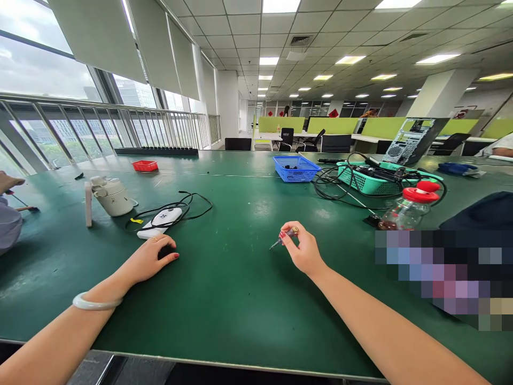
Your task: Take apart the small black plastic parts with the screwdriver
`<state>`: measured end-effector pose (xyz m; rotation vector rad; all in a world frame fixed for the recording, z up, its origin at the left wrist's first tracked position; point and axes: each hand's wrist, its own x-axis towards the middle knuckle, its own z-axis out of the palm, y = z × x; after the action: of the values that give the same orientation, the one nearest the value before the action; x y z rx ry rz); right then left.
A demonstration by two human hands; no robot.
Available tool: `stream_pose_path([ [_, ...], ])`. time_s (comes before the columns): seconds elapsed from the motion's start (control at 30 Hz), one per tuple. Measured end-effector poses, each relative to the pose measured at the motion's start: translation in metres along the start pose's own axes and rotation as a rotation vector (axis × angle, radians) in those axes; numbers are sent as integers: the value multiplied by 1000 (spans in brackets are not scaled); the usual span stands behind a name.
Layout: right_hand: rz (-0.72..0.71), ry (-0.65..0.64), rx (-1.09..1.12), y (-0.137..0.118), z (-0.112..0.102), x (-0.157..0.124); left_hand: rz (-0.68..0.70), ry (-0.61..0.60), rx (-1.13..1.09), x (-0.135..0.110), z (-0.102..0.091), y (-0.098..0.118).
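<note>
A small screwdriver (276, 244) with a short shaft sits in the fingers of my right hand (303, 247). Its thin tip points down and left, just above the green table (240, 299); whether it touches I cannot tell. My left hand (154, 259) rests on the table at the left with its thumb stretched out and its fingers loosely bent. No object shows in it, though the space under the palm is dark. Just beyond those fingers lies a white power bank (162, 220) with a black cable (196, 199) looped over and around it.
Beyond the power bank stand a cream bottle (114, 198) and a small red tray (145, 166). A blue basket (296, 174), a green basket (366, 182) full of cables, and a red-lidded jar (409, 211) are at the right. Another person's hand (8, 182) enters at far left.
</note>
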<state>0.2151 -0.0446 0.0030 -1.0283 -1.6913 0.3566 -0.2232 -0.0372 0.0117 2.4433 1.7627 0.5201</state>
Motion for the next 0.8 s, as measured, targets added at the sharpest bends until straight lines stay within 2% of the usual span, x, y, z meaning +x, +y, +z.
stream_pose_path([
  [0.2, 3, 1, -1, -1, -1, 1, -107, 37, 37, 0, -6, -2],
  [0.33, 10, -2, -4, -3, -1, 1, -198, -3, 66, -1, -8, -4],
  [0.8, 7, -8, -1, -3, 0, 2, -191, -10, 70, -2, -10, 4],
])
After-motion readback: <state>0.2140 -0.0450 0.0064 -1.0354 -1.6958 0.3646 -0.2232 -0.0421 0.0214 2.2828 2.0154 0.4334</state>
